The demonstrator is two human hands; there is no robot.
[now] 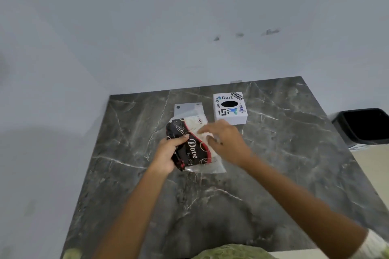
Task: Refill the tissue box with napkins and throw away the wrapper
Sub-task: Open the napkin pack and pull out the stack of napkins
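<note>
A black, red and clear napkin wrapper [192,149] marked "Dove" lies on the dark marble table [273,164], with white napkins [194,125] showing at its far end. My left hand [168,153] grips the wrapper's left side. My right hand [226,143] rests on the napkins at the wrapper's right side, fingers pinched on them. A white tissue box cover [230,109] with stickers and a dark oval hole stands just beyond my right hand. A flat white base plate [187,109] lies behind the wrapper, left of the cover.
A black bin [362,126] stands on the floor off the table's right edge. A pale wall runs behind and to the left of the table. The table's near edge lies close to my body.
</note>
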